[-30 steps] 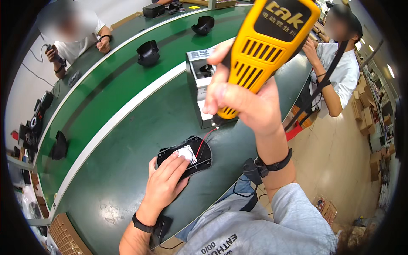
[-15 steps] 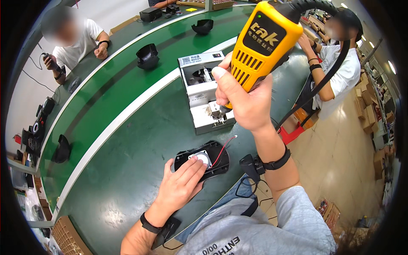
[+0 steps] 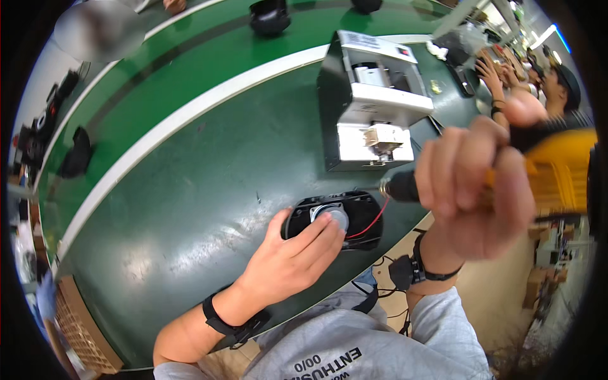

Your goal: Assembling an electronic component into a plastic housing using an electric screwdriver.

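A screw feeder (image 3: 380, 101) is standing just beyond the black speaker housing (image 3: 363, 214) the left hand (image 3: 292, 258) is clasping mid-frame, the right hand (image 3: 475, 187) is gripping an electric screwdriver (image 3: 563, 168), and tabletop (image 3: 202, 174) is spreading toward frame left.

- The left hand (image 3: 297, 250) holds a black housing (image 3: 366, 215), fingers on its round speaker (image 3: 339, 218).
- A red wire (image 3: 377, 223) curves across the housing's right side.
- The right hand (image 3: 475, 183), blurred, grips a yellow electric screwdriver (image 3: 560, 164); its bit points left at the housing's upper edge, contact unclear.
- A boxy machine (image 3: 383, 98) stands just beyond.
- 3 black shells (image 3: 269, 18) sit on the green conveyor (image 3: 177, 92).
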Available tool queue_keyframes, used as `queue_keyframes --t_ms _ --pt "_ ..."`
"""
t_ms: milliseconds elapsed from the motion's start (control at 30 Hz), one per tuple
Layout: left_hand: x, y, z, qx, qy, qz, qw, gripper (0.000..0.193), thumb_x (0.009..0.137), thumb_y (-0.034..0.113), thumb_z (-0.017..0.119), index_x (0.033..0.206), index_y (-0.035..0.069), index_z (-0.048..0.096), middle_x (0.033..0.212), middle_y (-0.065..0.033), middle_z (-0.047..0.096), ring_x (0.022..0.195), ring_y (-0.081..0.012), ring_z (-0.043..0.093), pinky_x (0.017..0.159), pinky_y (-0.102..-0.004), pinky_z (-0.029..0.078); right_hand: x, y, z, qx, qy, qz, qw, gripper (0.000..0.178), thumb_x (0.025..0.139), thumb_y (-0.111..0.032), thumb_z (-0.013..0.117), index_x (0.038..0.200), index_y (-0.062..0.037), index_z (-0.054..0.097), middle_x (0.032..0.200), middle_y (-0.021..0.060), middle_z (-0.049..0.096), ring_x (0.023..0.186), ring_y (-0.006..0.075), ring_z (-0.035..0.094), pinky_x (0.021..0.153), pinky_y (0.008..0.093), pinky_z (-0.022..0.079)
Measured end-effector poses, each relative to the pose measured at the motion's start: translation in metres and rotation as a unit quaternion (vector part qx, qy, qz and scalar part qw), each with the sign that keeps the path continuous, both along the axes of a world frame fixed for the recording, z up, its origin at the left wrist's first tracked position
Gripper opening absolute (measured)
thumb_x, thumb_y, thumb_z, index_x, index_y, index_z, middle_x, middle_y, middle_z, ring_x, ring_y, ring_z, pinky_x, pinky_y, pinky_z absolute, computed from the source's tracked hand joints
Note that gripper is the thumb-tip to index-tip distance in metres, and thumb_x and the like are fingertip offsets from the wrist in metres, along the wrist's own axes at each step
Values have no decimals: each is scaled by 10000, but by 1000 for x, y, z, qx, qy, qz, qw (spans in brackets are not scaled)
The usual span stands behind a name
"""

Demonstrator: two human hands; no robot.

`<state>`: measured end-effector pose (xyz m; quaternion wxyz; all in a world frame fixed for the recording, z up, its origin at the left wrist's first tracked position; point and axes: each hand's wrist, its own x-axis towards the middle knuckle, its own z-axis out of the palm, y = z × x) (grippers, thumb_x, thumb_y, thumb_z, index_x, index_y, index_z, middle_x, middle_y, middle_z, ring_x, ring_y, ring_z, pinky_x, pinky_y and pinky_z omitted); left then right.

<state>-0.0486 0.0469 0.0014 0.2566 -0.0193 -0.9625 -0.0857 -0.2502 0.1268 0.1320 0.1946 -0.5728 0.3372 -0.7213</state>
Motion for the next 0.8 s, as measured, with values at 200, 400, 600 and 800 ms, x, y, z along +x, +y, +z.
queue_keyframes --t_ms 200,400,600,800 --pt "0 2 -4 -2 16 23 1000 254 856 164 657 1091 95 722 1246 -56 639 1254 -190 582 962 -599 492 24 -15 -1 102 12 93 990 409 1029 -247 648 1295 -113 368 656 15 568 514 161 553 485 303 472" --pt "6 1 -3 -13 6 41 999 247 878 207 632 1082 96 716 1225 -43 628 1247 -184 547 978 -570 508 56 -13 -16 118 42 -43 991 380 1021 -262 661 1221 -133 364 651 -1 567 476 147 543 459 298 487" --pt "5 2 -2 6 2 45 999 255 879 224 631 1087 102 714 1222 -37 625 1244 -181 545 980 -559 509 55 -24 -24 122 54 -25 991 363 1028 -273 646 1227 -134 376 665 -3 573 482 135 542 457 273 479" --pt "2 3 -2 15 7 38 999 271 884 239 619 1094 98 717 1223 -41 624 1235 -186 550 975 -560 510 51 -22 -25 120 52 -25 991 351 1031 -247 627 1249 -122 383 672 3 571 492 134 533 459 280 469"
